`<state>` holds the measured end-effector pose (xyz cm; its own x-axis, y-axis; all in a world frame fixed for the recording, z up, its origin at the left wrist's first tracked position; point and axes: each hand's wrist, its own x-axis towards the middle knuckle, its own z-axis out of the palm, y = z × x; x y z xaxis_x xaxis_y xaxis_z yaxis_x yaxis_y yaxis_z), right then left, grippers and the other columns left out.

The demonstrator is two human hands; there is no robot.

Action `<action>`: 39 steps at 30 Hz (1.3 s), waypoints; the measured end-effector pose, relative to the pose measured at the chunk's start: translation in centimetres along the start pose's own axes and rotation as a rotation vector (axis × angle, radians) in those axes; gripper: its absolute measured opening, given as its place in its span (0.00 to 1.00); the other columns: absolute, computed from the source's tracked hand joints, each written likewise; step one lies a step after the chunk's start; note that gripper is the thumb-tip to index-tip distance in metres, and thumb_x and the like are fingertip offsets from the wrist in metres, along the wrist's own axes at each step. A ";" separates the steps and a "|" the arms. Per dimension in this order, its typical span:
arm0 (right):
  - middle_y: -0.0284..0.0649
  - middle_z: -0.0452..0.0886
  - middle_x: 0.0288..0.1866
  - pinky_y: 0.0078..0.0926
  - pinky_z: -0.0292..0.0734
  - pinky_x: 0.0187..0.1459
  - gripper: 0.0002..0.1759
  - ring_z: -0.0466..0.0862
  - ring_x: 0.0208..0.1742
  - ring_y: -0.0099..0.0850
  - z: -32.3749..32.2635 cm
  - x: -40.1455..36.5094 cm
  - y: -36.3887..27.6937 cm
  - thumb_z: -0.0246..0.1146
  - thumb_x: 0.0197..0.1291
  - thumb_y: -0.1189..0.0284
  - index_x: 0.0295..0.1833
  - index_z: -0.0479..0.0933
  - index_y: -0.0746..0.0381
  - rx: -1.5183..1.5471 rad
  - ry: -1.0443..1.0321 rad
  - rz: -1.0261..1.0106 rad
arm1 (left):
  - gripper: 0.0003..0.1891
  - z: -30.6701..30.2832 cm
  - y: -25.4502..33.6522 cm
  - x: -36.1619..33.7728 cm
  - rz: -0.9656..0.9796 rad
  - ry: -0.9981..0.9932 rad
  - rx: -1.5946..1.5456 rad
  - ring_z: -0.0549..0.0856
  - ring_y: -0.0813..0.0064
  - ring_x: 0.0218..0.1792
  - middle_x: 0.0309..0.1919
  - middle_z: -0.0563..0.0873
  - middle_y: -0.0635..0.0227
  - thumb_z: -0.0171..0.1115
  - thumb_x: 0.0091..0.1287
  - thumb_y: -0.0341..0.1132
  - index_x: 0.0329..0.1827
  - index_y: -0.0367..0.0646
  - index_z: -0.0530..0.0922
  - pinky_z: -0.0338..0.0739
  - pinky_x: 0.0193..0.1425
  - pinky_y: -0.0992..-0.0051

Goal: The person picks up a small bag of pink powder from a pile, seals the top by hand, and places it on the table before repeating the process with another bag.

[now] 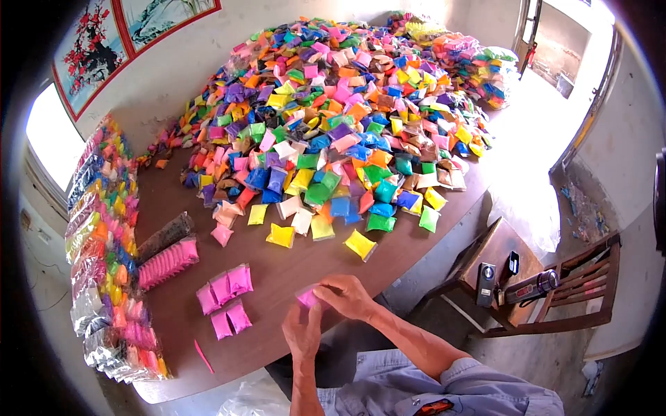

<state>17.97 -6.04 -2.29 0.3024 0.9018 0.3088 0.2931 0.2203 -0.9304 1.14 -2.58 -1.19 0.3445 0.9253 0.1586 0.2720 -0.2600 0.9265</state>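
Note:
Over the table's near edge, my left hand (302, 338) and my right hand (345, 297) meet around a small pink packet (306, 297). Fingers of both hands are closed on it, and they hide part of the packet. To their left lie several loose pink packets (230, 283) in two small groups. Farther left, a tight row of pink packets (168, 265) lies beside a dark row of clear wrapping (165, 236). A thin pink strip (203, 356) rests on the table near the front.
A large heap of colourful packets (333, 111) covers the far part of the brown table (270, 267). Bagged packets (104, 256) are stacked along the left edge. At right stand a wooden stool (510, 260) holding a flask (533, 286) and a small device (485, 284), and a chair (586, 291).

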 end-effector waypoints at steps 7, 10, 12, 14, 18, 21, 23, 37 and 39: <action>0.46 0.90 0.42 0.33 0.85 0.44 0.14 0.90 0.41 0.38 0.1 0.0 -0.1 0.68 0.74 0.65 0.52 0.87 0.65 -0.097 -0.043 -0.015 | 0.16 -0.3 -0.1 0.1 -0.120 -0.003 -0.080 0.90 0.61 0.44 0.43 0.92 0.51 0.67 0.76 0.40 0.56 0.35 0.87 0.84 0.51 0.63; 0.46 0.91 0.42 0.34 0.85 0.43 0.14 0.90 0.40 0.39 0.1 0.0 0.1 0.68 0.75 0.65 0.53 0.87 0.65 -0.090 -0.052 -0.013 | 0.16 -0.3 -0.5 0.1 -0.085 -0.005 -0.040 0.90 0.61 0.44 0.43 0.92 0.51 0.67 0.77 0.40 0.56 0.35 0.87 0.84 0.51 0.63; 0.47 0.91 0.42 0.34 0.85 0.42 0.14 0.90 0.40 0.39 0.1 0.0 0.2 0.68 0.75 0.65 0.52 0.87 0.65 -0.064 -0.050 0.006 | 0.16 -0.3 -0.3 0.2 -0.069 -0.011 -0.039 0.90 0.62 0.43 0.42 0.92 0.51 0.67 0.77 0.40 0.56 0.35 0.87 0.84 0.51 0.63; 0.48 0.91 0.43 0.35 0.85 0.42 0.15 0.90 0.40 0.39 0.2 -0.2 0.4 0.67 0.76 0.64 0.52 0.87 0.65 -0.013 -0.011 0.101 | 0.16 -0.4 -0.3 0.2 -0.053 -0.016 -0.038 0.89 0.62 0.42 0.42 0.92 0.51 0.66 0.77 0.39 0.56 0.34 0.87 0.84 0.51 0.63; 0.50 0.91 0.44 0.35 0.85 0.42 0.16 0.90 0.41 0.41 0.1 0.0 -0.3 0.67 0.76 0.62 0.53 0.87 0.65 -0.029 0.015 0.175 | 0.14 -0.5 -0.2 0.2 -0.117 -0.057 0.022 0.89 0.63 0.42 0.41 0.92 0.51 0.66 0.77 0.37 0.54 0.33 0.87 0.83 0.49 0.63; 0.51 0.90 0.45 0.36 0.85 0.43 0.17 0.90 0.41 0.43 0.5 -0.1 0.2 0.68 0.75 0.62 0.55 0.86 0.65 -0.085 0.024 0.020 | 0.14 -0.3 -1.7 0.3 -0.135 -0.012 -0.054 0.88 0.65 0.41 0.41 0.92 0.52 0.66 0.77 0.37 0.53 0.33 0.87 0.83 0.48 0.62; 0.52 0.90 0.45 0.37 0.85 0.43 0.18 0.90 0.41 0.45 0.6 -0.2 0.0 0.69 0.75 0.61 0.58 0.85 0.65 -0.120 0.013 -0.048 | 0.14 -0.2 -2.9 0.1 -0.124 0.017 -0.080 0.88 0.66 0.41 0.40 0.92 0.53 0.66 0.77 0.37 0.53 0.32 0.87 0.82 0.47 0.63; 0.52 0.89 0.43 0.36 0.85 0.43 0.18 0.90 0.40 0.42 0.4 -0.1 0.2 0.70 0.73 0.61 0.56 0.84 0.65 -0.111 -0.022 -0.009 | 0.12 -0.5 -0.8 0.2 -0.207 0.008 -0.114 0.86 0.71 0.40 0.38 0.91 0.58 0.68 0.76 0.34 0.51 0.32 0.87 0.82 0.47 0.67; 0.51 0.89 0.43 0.36 0.84 0.43 0.17 0.90 0.40 0.42 0.3 0.0 0.0 0.70 0.73 0.62 0.55 0.84 0.65 -0.143 -0.036 -0.024 | 0.12 -0.2 -1.9 0.2 -0.157 0.018 -0.090 0.85 0.76 0.40 0.39 0.90 0.64 0.68 0.78 0.35 0.52 0.33 0.87 0.80 0.46 0.71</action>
<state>17.71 -5.96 -2.39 0.2619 0.9101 0.3210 0.4266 0.1891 -0.8844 0.50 -1.80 -2.84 0.2877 0.9576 0.0147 0.2395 -0.0868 0.9670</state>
